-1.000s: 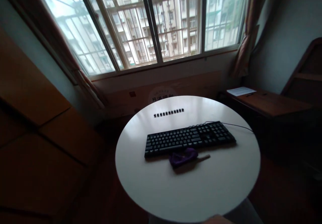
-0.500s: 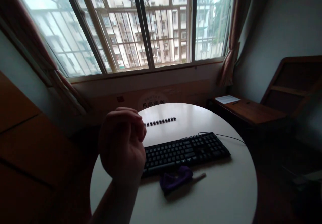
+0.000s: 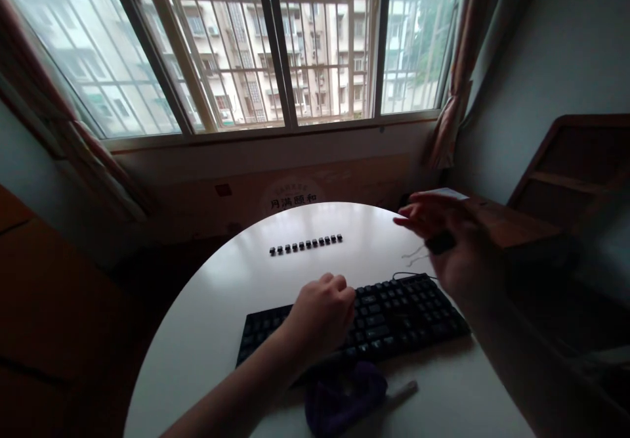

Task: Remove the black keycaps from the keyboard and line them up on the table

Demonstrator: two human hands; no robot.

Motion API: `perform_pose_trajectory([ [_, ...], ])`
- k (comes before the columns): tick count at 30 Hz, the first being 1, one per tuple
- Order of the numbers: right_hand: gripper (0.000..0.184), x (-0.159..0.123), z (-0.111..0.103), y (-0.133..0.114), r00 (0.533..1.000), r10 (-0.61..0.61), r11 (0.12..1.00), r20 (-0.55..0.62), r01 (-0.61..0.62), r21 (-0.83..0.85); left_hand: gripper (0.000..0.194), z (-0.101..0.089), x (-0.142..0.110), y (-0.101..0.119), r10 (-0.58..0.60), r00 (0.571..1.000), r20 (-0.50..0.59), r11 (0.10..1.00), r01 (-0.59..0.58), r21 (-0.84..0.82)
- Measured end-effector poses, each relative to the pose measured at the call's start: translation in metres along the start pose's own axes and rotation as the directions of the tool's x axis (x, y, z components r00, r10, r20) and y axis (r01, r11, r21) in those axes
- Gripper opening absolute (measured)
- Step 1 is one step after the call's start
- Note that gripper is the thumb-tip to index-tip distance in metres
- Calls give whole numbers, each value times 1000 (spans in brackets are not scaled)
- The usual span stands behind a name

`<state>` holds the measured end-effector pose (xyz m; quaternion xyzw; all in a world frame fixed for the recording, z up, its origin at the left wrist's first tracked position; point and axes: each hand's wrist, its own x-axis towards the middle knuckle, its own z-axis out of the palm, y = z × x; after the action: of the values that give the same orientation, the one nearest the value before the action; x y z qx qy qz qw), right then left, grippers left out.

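A black keyboard (image 3: 398,320) lies across the round white table (image 3: 207,333). My left hand (image 3: 322,316) hovers over the keyboard's middle with its fingers curled into a loose fist and nothing visible in them. My right hand (image 3: 450,254) is raised above the keyboard's right end, blurred by motion. It holds a small black tool (image 3: 440,242) with thin wire loops hanging from it. A row of several loose black keycaps (image 3: 305,244) sits farther back on the table.
A purple cloth bundle (image 3: 344,398) with a pale stick (image 3: 403,391) beside it lies in front of the keyboard. A wooden side table (image 3: 512,224) stands at the right. A barred window (image 3: 275,50) fills the back wall.
My left hand dropped from in front of the camera down onto the keyboard. My right hand came into view at the right with the small tool. The view shifted closer to the table.
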<state>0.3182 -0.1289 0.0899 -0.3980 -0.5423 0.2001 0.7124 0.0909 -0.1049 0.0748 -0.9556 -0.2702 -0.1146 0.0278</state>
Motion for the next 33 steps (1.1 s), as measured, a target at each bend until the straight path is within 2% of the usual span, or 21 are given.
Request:
perform_pose_trajectory([
  [1, 44, 0, 6, 12, 999, 41, 999, -9, -41, 14, 21, 10, -2, 2, 2, 999, 33, 1000, -2, 2],
  [3, 53, -4, 16, 40, 980, 201, 980, 18, -200, -15, 20, 27, -7, 4, -52, 997, 54, 999, 53, -13],
  [5, 59, -13, 24, 64, 920, 378, 923, 106, -364, -127, 16, 41, -13, 4, -95, 994, 56, 994, 97, -43],
  [6, 60, -19, 27, 73, 887, 434, 897, 155, -408, -172, 14, 47, -17, 3, -113, 993, 42, 991, 115, -64],
  [8, 57, -28, 29, 83, 825, 494, 869, 274, -460, -182, 28, 55, -22, 1, -131, 991, 25, 988, 133, -84],
  [10, 52, -34, 30, 85, 768, 520, 848, 373, -516, -119, 46, 60, -26, -2, -136, 989, 55, 986, 140, -88],
  [12, 47, -36, 30, 85, 742, 527, 829, 415, -557, -57, 53, 63, -27, -5, -124, 986, 114, 986, 136, -97],
  [16, 36, -35, 30, 88, 778, 497, 851, 384, -524, -39, 56, 66, -27, -8, -130, 975, 178, 981, 153, -122],
  [19, 28, -37, 31, 94, 775, 529, 838, 345, -542, -67, 56, 68, -27, -9, -153, 970, 187, 974, 180, -136],
  [24, 26, -44, 34, 103, 770, 586, 806, 251, -587, -80, 56, 67, -28, -9, -177, 967, 183, 966, 206, -158],
  [33, 22, -47, 34, 111, 789, 575, 818, 216, -551, -164, 57, 63, -24, -5, -225, 951, 212, 955, 258, -144],
])
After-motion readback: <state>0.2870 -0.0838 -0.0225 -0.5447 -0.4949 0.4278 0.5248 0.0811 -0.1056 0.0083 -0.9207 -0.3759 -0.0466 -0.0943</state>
